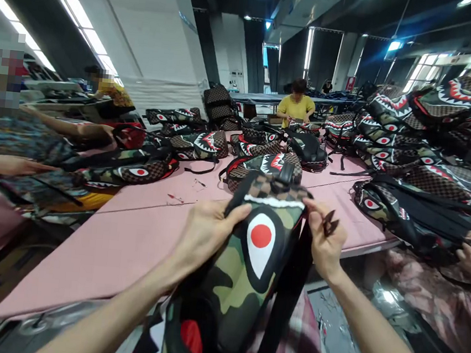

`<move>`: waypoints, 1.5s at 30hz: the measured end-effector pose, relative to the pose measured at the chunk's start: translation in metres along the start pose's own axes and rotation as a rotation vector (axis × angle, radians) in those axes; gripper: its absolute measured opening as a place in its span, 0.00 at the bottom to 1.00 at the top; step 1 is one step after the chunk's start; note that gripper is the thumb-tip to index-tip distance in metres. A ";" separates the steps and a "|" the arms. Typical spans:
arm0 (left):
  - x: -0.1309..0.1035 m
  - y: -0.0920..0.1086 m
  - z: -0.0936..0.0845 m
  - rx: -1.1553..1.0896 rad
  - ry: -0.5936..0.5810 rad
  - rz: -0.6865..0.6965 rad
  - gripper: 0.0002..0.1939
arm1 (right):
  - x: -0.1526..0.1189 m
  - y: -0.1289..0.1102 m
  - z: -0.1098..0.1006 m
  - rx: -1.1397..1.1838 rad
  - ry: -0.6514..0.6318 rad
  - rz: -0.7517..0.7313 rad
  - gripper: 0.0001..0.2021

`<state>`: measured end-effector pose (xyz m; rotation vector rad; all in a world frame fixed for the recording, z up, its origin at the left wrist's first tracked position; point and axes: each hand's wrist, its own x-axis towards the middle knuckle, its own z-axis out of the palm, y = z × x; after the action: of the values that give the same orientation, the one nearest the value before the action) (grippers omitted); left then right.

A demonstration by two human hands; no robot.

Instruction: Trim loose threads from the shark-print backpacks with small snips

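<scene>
A camouflage backpack (pixel 230 276) with a red and white eye patch and a checkered end stands tilted in front of me, its lower part near my lap. My left hand (pixel 209 229) grips its left edge, the thumb lying on the front beside the eye. On the other side my right hand (pixel 327 241) pinches the upper right edge of the bag. Small dark snips (pixel 330 223) are also held in my right hand. A black strap (pixel 285 303) hangs down along the bag's right side.
Several similar backpacks lie on the pink table (pixel 129 244), with a tall pile (pixel 422 139) at the right. People work at left, right and across the table. Small scissors (pixel 175 198) lie left of centre.
</scene>
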<state>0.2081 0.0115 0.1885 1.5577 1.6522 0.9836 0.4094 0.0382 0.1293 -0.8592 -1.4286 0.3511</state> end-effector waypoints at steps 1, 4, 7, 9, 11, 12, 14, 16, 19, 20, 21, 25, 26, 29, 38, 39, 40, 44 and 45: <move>-0.010 0.014 -0.010 0.072 0.157 0.143 0.18 | 0.014 -0.015 0.002 0.012 0.040 -0.094 0.14; -0.034 0.027 -0.021 0.374 0.611 0.567 0.19 | 0.045 -0.043 0.008 0.157 0.116 -0.273 0.14; -0.041 -0.012 0.000 0.619 0.832 0.845 0.17 | 0.046 -0.035 0.017 0.238 0.020 -0.228 0.13; -0.034 -0.051 0.021 0.676 0.865 0.984 0.16 | 0.036 -0.017 0.026 0.203 -0.131 -0.137 0.12; -0.024 -0.083 0.037 0.693 0.890 0.976 0.18 | 0.028 -0.001 0.034 0.175 -0.279 -0.059 0.14; -0.021 -0.094 0.042 0.702 0.895 0.955 0.19 | 0.025 0.003 0.037 0.164 -0.330 -0.036 0.14; -0.017 -0.104 0.045 0.729 0.895 0.915 0.18 | 0.026 0.004 0.041 0.121 -0.375 -0.036 0.15; -0.017 -0.105 0.041 0.741 0.884 0.898 0.16 | 0.031 -0.004 0.043 0.060 -0.397 -0.068 0.13; -0.019 -0.102 0.036 0.741 0.881 0.877 0.15 | 0.042 -0.018 0.047 -0.018 -0.406 -0.095 0.12; -0.019 -0.101 0.035 0.741 0.881 0.870 0.15 | 0.045 -0.022 0.048 -0.067 -0.392 -0.107 0.12; -0.019 -0.101 0.035 0.739 0.881 0.865 0.15 | 0.048 -0.026 0.050 -0.134 -0.374 -0.128 0.12; -0.017 -0.103 0.036 0.725 0.895 0.861 0.16 | 0.059 -0.042 0.058 -0.446 -0.403 -0.235 0.09; -0.016 -0.103 0.036 0.722 0.898 0.861 0.17 | 0.060 -0.046 0.059 -0.525 -0.418 -0.263 0.07; -0.016 -0.103 0.034 0.711 0.886 0.866 0.17 | 0.058 -0.052 0.063 -0.783 -0.398 -0.341 0.08; -0.033 -0.107 0.029 0.526 0.756 0.973 0.12 | 0.099 -0.023 0.069 -0.696 -0.196 -0.293 0.05; -0.036 -0.112 0.024 0.474 0.711 0.987 0.14 | 0.109 -0.020 0.071 -0.699 -0.180 -0.264 0.06; -0.037 -0.118 0.016 0.414 0.649 0.993 0.15 | 0.118 -0.018 0.073 -0.698 -0.173 -0.232 0.06; -0.017 -0.150 -0.052 0.216 0.377 0.767 0.18 | 0.125 -0.012 0.078 -0.583 -0.197 -0.099 0.05; -0.007 -0.154 -0.074 0.195 0.379 0.663 0.22 | 0.119 -0.012 0.078 -0.533 -0.209 -0.071 0.06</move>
<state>0.0675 -0.0037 0.0929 2.2341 1.5212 1.5708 0.3511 0.1352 0.2162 -1.2207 -1.7796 -0.0029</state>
